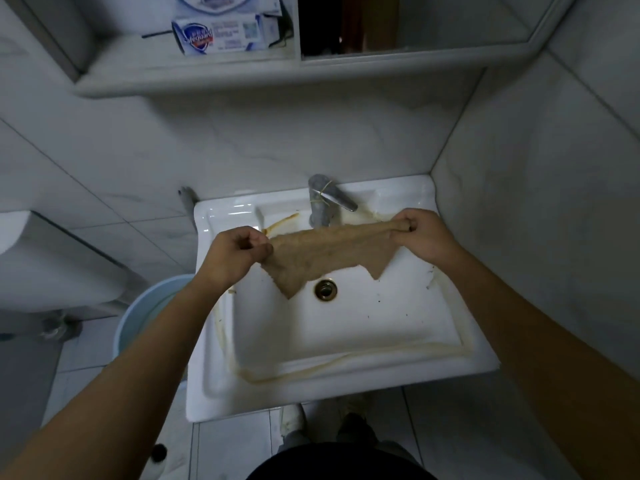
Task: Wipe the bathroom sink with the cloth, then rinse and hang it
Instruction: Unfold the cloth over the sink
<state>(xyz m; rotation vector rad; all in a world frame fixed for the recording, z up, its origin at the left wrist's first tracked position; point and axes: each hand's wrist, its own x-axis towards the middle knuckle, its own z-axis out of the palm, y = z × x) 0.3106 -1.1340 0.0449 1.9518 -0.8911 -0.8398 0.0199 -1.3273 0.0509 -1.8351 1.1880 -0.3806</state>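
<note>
Fingers (259,241): pinching cloth (325,252) top corners, left hand (237,254) and right hand (424,237), stretching it flat over sink (207,393) back edge near tap (322,202), probably to refold or rinse.

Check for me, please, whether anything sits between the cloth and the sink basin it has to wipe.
Nothing visible does. The left hand and right hand hold the cloth spread over the sink basin; only the drain lies beneath. The faucet stands behind the cloth, not under it.
</note>
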